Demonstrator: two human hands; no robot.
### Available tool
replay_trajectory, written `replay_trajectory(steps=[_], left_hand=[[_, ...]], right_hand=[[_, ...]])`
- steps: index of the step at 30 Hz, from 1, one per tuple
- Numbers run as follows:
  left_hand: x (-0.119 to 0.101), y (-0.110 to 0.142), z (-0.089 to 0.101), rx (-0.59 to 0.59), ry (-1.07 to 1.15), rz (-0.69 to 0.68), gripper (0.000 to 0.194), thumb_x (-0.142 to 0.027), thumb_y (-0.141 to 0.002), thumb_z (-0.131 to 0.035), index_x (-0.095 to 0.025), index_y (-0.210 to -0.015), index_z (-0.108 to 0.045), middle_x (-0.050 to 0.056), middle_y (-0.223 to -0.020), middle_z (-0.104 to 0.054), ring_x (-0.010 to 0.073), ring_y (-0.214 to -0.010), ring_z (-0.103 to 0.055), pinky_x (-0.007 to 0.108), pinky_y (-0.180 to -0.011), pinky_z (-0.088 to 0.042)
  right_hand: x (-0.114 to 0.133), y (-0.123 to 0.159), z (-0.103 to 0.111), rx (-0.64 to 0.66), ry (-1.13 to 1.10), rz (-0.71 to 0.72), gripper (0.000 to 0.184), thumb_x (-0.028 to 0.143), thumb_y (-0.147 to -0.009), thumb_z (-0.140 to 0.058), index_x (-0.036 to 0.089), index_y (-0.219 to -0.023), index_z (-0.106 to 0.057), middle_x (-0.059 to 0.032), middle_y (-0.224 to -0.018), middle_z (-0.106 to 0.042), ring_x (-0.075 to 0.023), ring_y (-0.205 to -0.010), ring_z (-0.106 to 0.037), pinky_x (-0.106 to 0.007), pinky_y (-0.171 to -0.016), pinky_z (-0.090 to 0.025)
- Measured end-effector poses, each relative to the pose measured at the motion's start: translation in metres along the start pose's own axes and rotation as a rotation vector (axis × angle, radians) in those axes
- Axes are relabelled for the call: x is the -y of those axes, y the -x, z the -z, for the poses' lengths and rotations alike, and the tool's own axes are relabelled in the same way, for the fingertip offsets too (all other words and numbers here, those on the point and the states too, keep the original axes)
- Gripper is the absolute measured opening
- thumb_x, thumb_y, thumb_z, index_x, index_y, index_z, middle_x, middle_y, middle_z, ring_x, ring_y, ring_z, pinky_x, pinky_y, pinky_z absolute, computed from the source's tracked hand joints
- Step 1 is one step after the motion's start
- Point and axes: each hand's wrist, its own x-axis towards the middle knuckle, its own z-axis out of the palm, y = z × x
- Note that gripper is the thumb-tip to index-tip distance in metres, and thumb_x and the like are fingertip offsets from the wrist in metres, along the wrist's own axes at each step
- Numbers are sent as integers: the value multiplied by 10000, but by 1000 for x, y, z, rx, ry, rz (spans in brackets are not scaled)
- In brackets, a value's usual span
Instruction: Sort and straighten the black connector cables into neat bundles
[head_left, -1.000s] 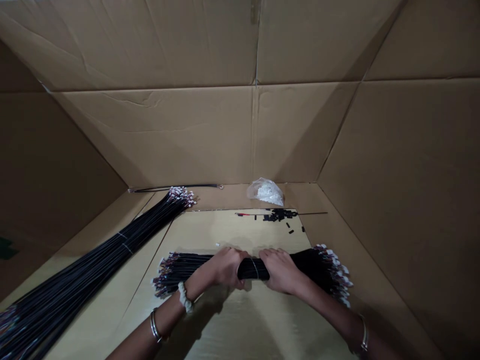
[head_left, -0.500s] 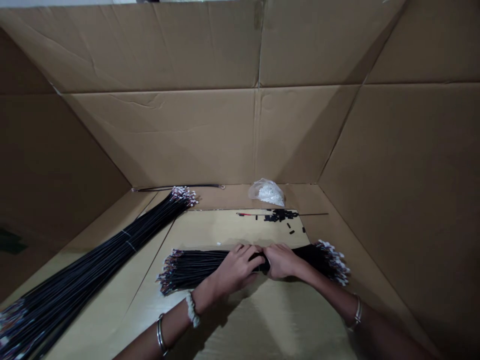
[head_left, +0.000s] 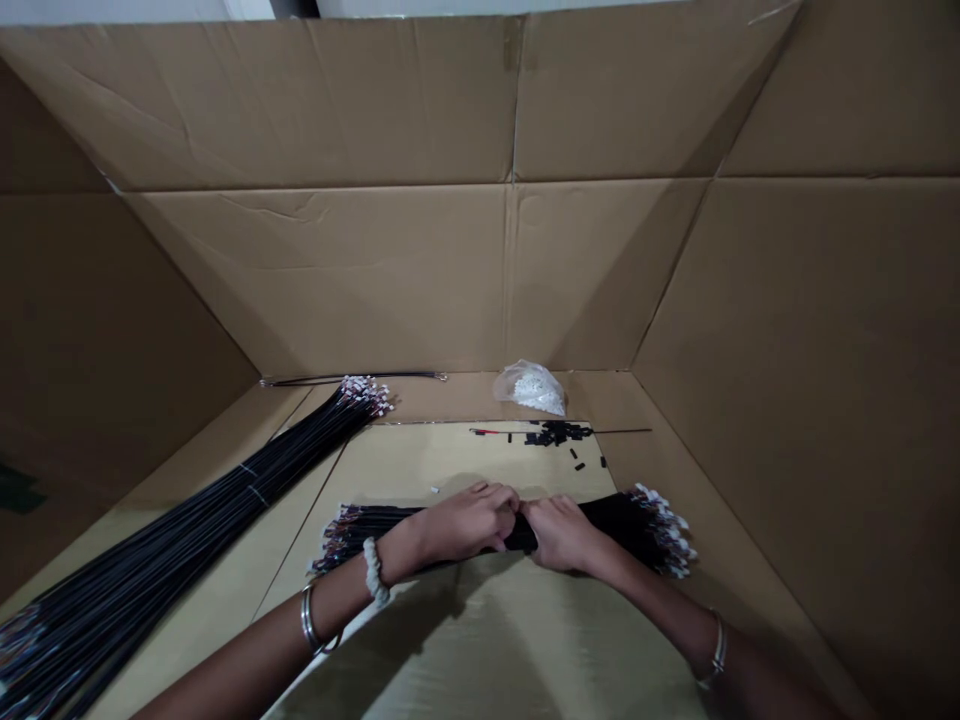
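Observation:
A short bundle of black cables (head_left: 615, 515) lies crosswise in front of me, with white connectors at its right end and coloured wire ends at its left. My left hand (head_left: 472, 520) is closed at the bundle's middle, its fingers curled over the top. Right beside it, my right hand (head_left: 561, 535) grips the bundle, thumb side against the left fingertips. Whatever thin thing may be between the fingertips is hidden.
A longer tied bundle of black cables (head_left: 225, 510) lies at the left. Behind are a plastic bag of white pieces (head_left: 534, 388), a pile of short black pieces (head_left: 559, 433), and thin loose cables (head_left: 360, 378). Cardboard walls (head_left: 315, 270) enclose the surface.
My left hand has turned, its fingers curling in more tightly, and its forearm now covers more of the bundle's left part. My right hand stays almost in place.

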Motion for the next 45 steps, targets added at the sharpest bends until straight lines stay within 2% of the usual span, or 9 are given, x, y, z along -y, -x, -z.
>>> replay_trajectory(steps=[5, 9, 12, 16, 21, 25, 32, 38, 45], left_hand=[[13, 22, 1, -119, 159, 70, 142, -275, -953, -483, -207, -976, -605, 79, -1151, -587, 210, -1091, -546, 338, -974, -422], [57, 51, -10, -355, 227, 330, 184, -238, -962, -376, -205, -985, -556, 76, -1043, -588, 185, -968, -577, 327, -891, -479], [89, 67, -23, -360, 148, 444, 121, -162, -877, -437, -203, -895, -550, 70, -976, -590, 192, -889, -582, 342, -851, -490], [103, 67, -31, -321, 146, 435, 131, -163, -864, -431, -205, -790, -530, 70, -887, -582, 193, -823, -553, 331, -800, -490], [97, 54, -32, -227, 139, 471, 165, -200, -860, -389, -209, -712, -459, 45, -805, -545, 185, -756, -495, 344, -795, -466], [93, 48, -32, -241, 312, 473, 165, -301, -870, -422, -206, -743, -471, 31, -792, -560, 176, -744, -492, 319, -758, -453], [107, -33, 8, -695, 884, 550, 337, -461, -671, -720, -166, -628, -563, -16, -582, -544, 128, -580, -487, 264, -595, -418], [136, -136, 43, -846, 941, 584, 315, -443, -729, -695, -133, -715, -639, 36, -655, -637, 145, -635, -570, 285, -667, -471], [119, -118, 44, -732, 994, 609, 423, -515, -757, -641, -144, -948, -711, 139, -1063, -715, 251, -914, -650, 358, -796, -504]], right_hand=[[1, 8, 0, -2, 10, 19, 461, 107, -716, -578, 124, -1175, -616, -152, -1134, -676, -307, -1063, -619, -367, -889, -432], [-1, 15, 9, 70, -59, 55, 461, 219, -692, -676, 142, -1144, -633, -146, -1192, -638, -316, -1133, -558, -399, -968, -400], [-8, 19, 18, 67, -100, 74, 578, 340, -694, -719, 150, -1228, -607, -160, -1291, -580, -341, -1223, -478, -452, -1039, -342], [-35, 21, 27, -125, -258, -28, 473, 363, -829, -585, 169, -1261, -589, -141, -1342, -562, -301, -1258, -475, -440, -1063, -332], [-67, 18, 24, -509, -552, -176, 273, 296, -825, -493, 170, -1005, -654, -113, -1077, -683, -240, -995, -629, -364, -905, -464], [-68, 16, 10, -598, -720, -198, 254, 378, -798, -496, 197, -872, -658, -71, -913, -714, -225, -831, -653, -341, -787, -499], [-89, 16, 3, -807, -899, -264, 319, 482, -762, -518, 198, -771, -664, -86, -844, -731, -241, -838, -672, -353, -797, -507], [-109, 24, 7, -958, -1005, -353, 312, 495, -716, -559, 197, -745, -646, -95, -799, -721, -252, -792, -671, -351, -737, -511], [-134, 32, 10, -789, -683, -476, 234, 345, -793, -476, 206, -773, -663, -71, -828, -727, -223, -795, -669, -302, -708, -475]])
